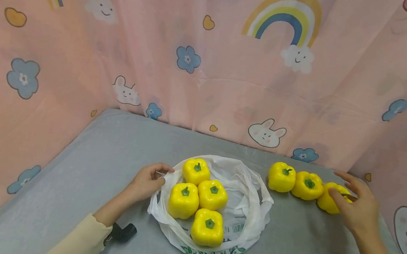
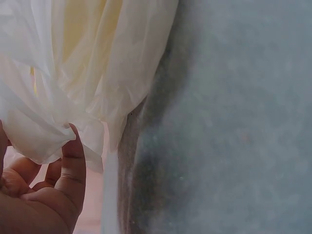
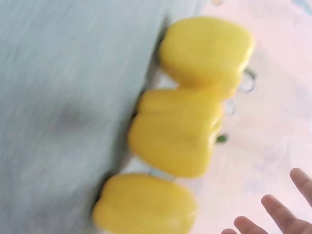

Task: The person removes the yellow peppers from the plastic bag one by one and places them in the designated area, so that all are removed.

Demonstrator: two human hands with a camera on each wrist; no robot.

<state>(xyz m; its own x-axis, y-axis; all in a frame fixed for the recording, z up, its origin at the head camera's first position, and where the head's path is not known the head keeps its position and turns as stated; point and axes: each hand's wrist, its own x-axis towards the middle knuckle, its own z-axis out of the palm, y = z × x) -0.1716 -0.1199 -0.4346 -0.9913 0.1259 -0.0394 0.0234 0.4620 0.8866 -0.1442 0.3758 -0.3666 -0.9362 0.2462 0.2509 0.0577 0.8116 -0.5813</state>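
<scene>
A white plastic bag (image 1: 248, 231) lies spread wide on the table, with several yellow bell peppers (image 1: 208, 227) inside, their green stems facing up. My left hand (image 1: 148, 182) pinches the bag's left rim; the left wrist view shows the thumb and fingers (image 2: 73, 165) on the thin film (image 2: 36, 131). To the right of the bag, three more yellow bell peppers (image 1: 307, 186) sit in a row. My right hand (image 1: 360, 205) is over the rightmost pepper (image 1: 327, 202), thumb and fingers spread apart. In the right wrist view, the fingers (image 3: 280, 214) stand extended beside the row.
A grey cloth (image 1: 69, 195) covers the table. Behind it and at both sides hangs a pink curtain (image 1: 224, 71) with rainbows, rabbits and flowers. Black wrist-worn devices (image 1: 123, 233) show at both cuffs.
</scene>
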